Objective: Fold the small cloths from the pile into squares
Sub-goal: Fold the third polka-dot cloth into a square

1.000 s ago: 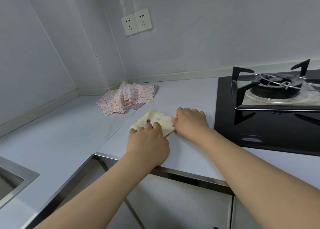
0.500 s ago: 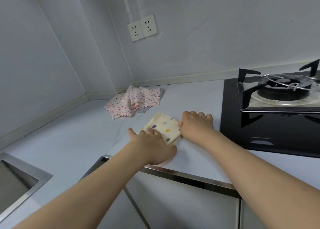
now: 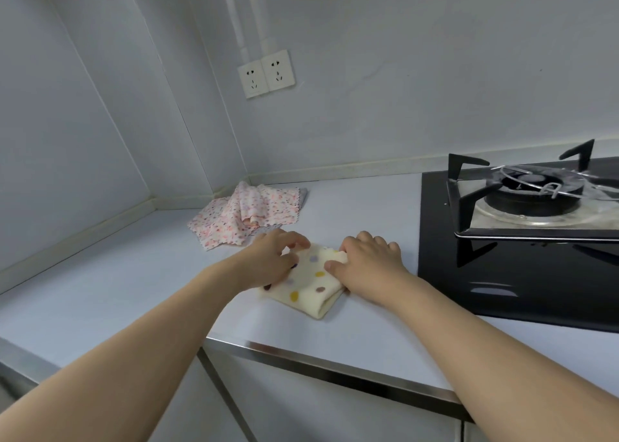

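Nearest me is the counter's (image 3: 335,351) steel front edge, running just below my forearms, with bare pale worktop between it and the cloth (image 3: 308,286). The cloth sits a little back from that edge, folded to a thick, soft square, cream with coloured dots, its doubled fold facing me at the near right corner. My left hand (image 3: 271,262) rests on its left side, fingers curled, the tips pinching the far left corner. My right hand (image 3: 365,267) covers the right side, thumb pressing flat on top, fingers curled over the far right edge; I can't tell if they grip underneath. Just right of that hand the glossy black hob (image 3: 502,274) begins, so little room there; its burner (image 3: 532,197) sits under a black pan support. To the left the worktop is open up to the wall. Beyond the cloth, near the corner, lies the pile (image 3: 246,215): thin, rumpled pink floral fabric with wavy edges. Above it, two white sockets (image 3: 266,73).
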Demonstrator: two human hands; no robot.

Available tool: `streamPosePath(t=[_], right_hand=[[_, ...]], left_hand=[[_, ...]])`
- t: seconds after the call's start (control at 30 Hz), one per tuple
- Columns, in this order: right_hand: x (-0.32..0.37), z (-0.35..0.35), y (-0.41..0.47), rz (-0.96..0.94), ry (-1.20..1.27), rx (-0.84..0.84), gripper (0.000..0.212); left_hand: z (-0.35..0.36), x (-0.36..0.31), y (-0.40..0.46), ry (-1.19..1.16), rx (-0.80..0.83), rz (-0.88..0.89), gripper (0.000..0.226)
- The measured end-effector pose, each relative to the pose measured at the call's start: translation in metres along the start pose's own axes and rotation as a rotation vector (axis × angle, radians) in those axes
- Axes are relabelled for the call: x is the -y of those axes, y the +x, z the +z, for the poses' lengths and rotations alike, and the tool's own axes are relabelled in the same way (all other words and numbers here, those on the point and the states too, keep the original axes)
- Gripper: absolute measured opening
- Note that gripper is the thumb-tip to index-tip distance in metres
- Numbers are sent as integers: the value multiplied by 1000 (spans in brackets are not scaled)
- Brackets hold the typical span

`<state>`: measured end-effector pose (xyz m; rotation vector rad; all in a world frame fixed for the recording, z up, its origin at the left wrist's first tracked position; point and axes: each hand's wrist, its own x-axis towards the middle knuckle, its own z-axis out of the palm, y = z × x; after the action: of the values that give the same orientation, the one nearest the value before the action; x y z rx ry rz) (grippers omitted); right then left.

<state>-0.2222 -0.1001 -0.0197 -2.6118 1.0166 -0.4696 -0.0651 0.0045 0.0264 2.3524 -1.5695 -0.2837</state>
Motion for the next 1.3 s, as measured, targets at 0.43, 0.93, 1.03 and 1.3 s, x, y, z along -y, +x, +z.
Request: streamPosePath(t=[0.43, 0.93, 1.03, 1.3], right_hand=[[1, -5, 7, 1, 709, -129, 12], [13, -13, 8, 83, 1196, -126, 37], [14, -12, 6, 36, 1178, -126, 42], [15, -13, 3, -99, 1124, -226, 66]], left_hand=[[8, 5, 19, -591, 92, -168, 27], [11, 14, 23, -1113, 150, -43, 36], [8, 11, 22, -1097, 201, -48, 37], [2, -8, 22, -978, 141, -249, 9]])
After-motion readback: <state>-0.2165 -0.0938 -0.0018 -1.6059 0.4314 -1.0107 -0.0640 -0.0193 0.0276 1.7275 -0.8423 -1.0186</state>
